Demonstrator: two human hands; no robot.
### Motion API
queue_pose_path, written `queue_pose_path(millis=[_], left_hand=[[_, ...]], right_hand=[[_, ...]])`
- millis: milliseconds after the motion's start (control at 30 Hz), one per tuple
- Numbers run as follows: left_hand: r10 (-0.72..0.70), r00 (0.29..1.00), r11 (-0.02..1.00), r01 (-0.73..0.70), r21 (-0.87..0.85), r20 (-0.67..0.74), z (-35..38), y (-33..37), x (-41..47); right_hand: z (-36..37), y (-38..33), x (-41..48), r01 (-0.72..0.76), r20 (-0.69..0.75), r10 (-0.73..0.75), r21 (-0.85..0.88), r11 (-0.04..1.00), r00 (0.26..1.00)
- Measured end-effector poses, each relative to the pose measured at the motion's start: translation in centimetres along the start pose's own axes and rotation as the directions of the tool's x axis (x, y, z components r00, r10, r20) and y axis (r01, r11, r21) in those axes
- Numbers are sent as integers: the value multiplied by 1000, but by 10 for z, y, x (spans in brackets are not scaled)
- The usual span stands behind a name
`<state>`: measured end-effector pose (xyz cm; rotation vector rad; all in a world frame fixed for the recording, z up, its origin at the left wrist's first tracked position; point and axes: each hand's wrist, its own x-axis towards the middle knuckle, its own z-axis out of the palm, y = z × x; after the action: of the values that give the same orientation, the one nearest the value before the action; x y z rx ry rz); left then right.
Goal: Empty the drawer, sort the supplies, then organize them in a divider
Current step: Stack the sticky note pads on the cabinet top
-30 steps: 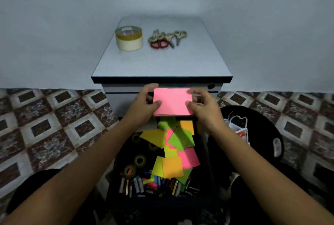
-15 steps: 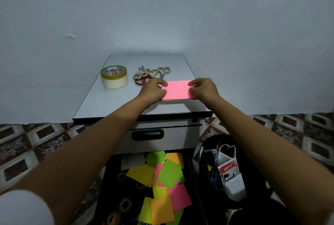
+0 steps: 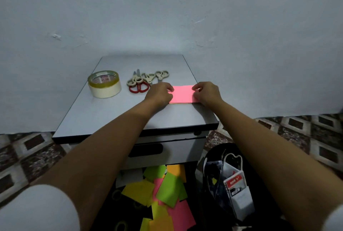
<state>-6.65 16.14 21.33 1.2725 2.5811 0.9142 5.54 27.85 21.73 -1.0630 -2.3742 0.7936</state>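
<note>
Near the frame's centre, a pink pad of sticky notes (image 3: 183, 94) lies flat on the grey tabletop (image 3: 115, 114), pinched at its sides by both hands: the left hand (image 3: 159, 93) covers its left edge, the right hand (image 3: 207, 92) its right edge. To the left sit scissors (image 3: 143, 81) (several pairs overlapping, count unclear) and a tape roll (image 3: 104, 83). At the bottom, loose coloured notes (image 3: 163, 191) fill the open drawer (image 3: 130, 199), largely hidden by the forearms and cut off by the frame.

Bare forearms, with short white sleeves (image 3: 39, 210) at both upper arms.
</note>
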Motion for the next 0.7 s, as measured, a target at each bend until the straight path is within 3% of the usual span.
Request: queue_pose_path(millis=[200, 567, 700], left_hand=[[-6, 1000, 1000, 6, 7, -24, 1, -8, -1], [93, 995, 996, -93, 14, 46, -6, -17, -26], [101, 995, 994, -101, 36, 15, -5, -16, -26]], right_hand=[[0, 1, 1, 80, -25, -83, -90, 993, 996], [-14, 1, -15, 139, 164, -110, -177, 974, 980], [-14, 3, -17, 149, 136, -123, -206, 967, 983]])
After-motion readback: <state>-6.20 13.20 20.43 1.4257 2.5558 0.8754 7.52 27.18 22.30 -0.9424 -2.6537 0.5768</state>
